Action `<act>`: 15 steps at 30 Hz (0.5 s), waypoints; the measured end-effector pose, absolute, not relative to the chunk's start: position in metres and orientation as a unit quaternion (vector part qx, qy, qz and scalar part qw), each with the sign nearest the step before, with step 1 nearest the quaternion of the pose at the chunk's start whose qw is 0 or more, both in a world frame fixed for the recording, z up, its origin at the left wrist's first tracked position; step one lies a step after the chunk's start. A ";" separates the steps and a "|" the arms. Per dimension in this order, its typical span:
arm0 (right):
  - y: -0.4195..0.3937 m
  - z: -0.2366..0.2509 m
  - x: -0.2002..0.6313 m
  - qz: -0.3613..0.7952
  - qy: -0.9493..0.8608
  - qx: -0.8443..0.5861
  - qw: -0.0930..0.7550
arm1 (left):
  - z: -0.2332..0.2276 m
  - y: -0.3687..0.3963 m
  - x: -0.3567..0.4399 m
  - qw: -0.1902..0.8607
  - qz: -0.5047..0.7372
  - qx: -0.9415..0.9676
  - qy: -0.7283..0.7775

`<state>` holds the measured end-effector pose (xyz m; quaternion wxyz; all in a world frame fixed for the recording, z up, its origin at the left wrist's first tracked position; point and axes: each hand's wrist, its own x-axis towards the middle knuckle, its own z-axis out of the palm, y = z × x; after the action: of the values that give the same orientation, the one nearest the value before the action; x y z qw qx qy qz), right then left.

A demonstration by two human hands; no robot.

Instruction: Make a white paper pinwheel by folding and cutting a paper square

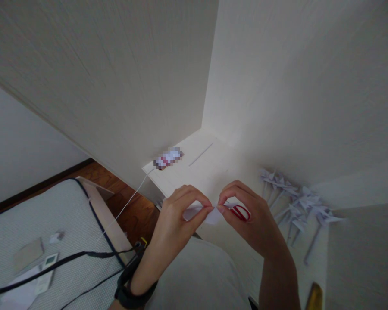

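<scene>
White paper (213, 214), a small folded piece, is pinched at both ends: the left hand (177, 215) has its grip closed on one end, the right hand (248, 215) on the other. Its long axis runs left to right, above the near edge of the white bench (210, 165). Fingers hide most of it; its shape is unclear. Red scissors (241, 212) sit half hidden under the right hand. Folded paper pinwheels (294, 202) lie right of the paper, blurred.
</scene>
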<state>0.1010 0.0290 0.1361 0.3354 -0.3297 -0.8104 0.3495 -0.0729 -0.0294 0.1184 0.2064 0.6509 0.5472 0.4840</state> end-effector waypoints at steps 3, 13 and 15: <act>0.029 0.136 0.100 0.378 -0.791 -0.322 0.359 | 0.121 -0.028 -0.067 0.242 0.509 0.630 0.534; 0.034 0.128 0.112 0.437 -0.692 -0.405 0.407 | 0.117 -0.025 -0.070 0.288 0.520 0.609 0.525; 0.036 0.128 0.119 0.442 -0.678 -0.419 0.412 | 0.116 -0.025 -0.072 0.294 0.515 0.609 0.527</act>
<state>0.1185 0.0364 0.1277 0.4121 -0.4186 -0.6780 0.4419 -0.0718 -0.0252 0.1160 0.2938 0.6088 0.5273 0.5147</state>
